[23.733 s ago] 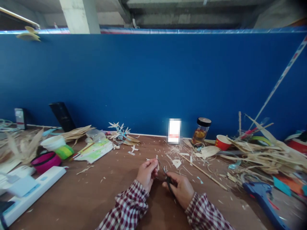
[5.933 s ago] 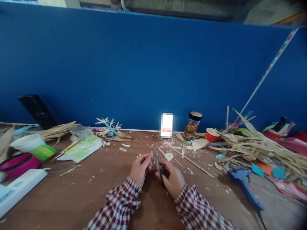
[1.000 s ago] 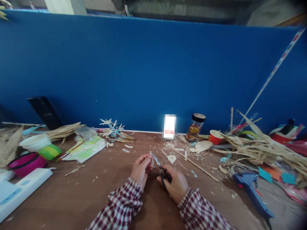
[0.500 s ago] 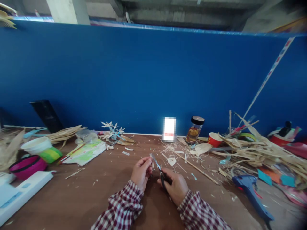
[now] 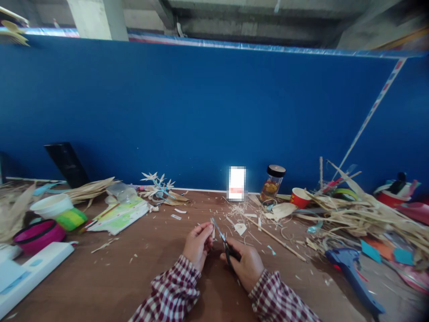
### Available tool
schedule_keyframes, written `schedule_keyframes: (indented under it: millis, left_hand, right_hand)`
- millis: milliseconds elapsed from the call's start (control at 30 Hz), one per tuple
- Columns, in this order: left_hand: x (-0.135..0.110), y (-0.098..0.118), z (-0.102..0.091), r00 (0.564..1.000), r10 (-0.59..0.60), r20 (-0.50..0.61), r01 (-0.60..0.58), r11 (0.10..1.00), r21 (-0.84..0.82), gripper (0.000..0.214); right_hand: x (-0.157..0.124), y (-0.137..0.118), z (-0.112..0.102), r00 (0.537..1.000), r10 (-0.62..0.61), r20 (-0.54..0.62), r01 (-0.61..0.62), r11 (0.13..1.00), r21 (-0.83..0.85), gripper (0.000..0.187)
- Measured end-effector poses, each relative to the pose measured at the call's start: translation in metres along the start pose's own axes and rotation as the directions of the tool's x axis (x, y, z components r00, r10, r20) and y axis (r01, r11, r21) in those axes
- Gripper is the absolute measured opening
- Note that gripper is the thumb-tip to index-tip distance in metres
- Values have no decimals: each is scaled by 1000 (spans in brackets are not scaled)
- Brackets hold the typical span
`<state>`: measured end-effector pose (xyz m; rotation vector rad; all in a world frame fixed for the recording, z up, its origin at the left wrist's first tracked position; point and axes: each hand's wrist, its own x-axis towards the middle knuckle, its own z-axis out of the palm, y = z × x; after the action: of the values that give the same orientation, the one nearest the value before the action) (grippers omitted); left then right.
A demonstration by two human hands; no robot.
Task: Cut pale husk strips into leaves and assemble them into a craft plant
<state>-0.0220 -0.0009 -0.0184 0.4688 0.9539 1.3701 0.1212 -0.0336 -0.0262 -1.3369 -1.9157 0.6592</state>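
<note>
My right hand [image 5: 246,259] is wrapped round the dark handles of a pair of scissors [image 5: 220,230]. The blades point up and left, with their tips beside the fingers of my left hand [image 5: 197,245]. Thumb and forefinger of that left hand pinch a small pale strip [image 5: 213,233], which looks like dried husk and is mostly hidden by the fingers. Whether the blades touch the strip I cannot tell. Past both hands, thin pale shavings [image 5: 238,209] and a cut pale scrap [image 5: 240,228] lie on the brown table [image 5: 134,277].
On the right are a thin stick [image 5: 275,239], a blue glue gun [image 5: 355,277], a heap of dried husks [image 5: 362,208], a red paper cup [image 5: 300,197] and a lidded jar [image 5: 272,184]. A white power strip [image 5: 40,273] and pink bowl [image 5: 39,236] stand left. A blue partition [image 5: 201,112] rises behind.
The whole view has shifted down slightly. Both hands, the scissors and the strip hold nearly the same position.
</note>
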Motion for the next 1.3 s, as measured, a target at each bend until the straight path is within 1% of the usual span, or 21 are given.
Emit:
schedule_keyframes:
  millis: [233, 400, 600, 767, 1067, 1300]
  left_hand:
    - [0, 0, 0, 1000, 8, 29, -8, 1000, 4, 24]
    - [0, 1, 1, 1000, -1, 21, 1, 1000, 5, 26]
    - [-1, 0, 0, 999, 1, 36, -2, 1000, 19, 27]
    - [-1, 0, 0, 999, 3, 49, -4, 1000, 21, 27]
    - [-1, 0, -1, 998, 5, 64, -7, 1000, 23, 27]
    - [-1, -1, -2, 997, 3, 72, -6, 999, 38, 26]
  right_hand:
    - [-1, 2, 1, 1000, 1, -11, -2, 1000, -17, 14]
    - [-1, 1, 0, 1000, -1, -7, 1, 1000, -9, 13]
    - [-1, 2, 1, 1000, 10, -6, -10, 1000, -9, 12]
    - [0, 0, 0, 1000, -6, 2, 6, 1000, -22, 13]
    - [0, 1, 0, 1000, 17, -6, -17, 1000, -13, 13]
    - [-1, -1, -1, 1000, 5, 0, -5, 1000, -13, 14]
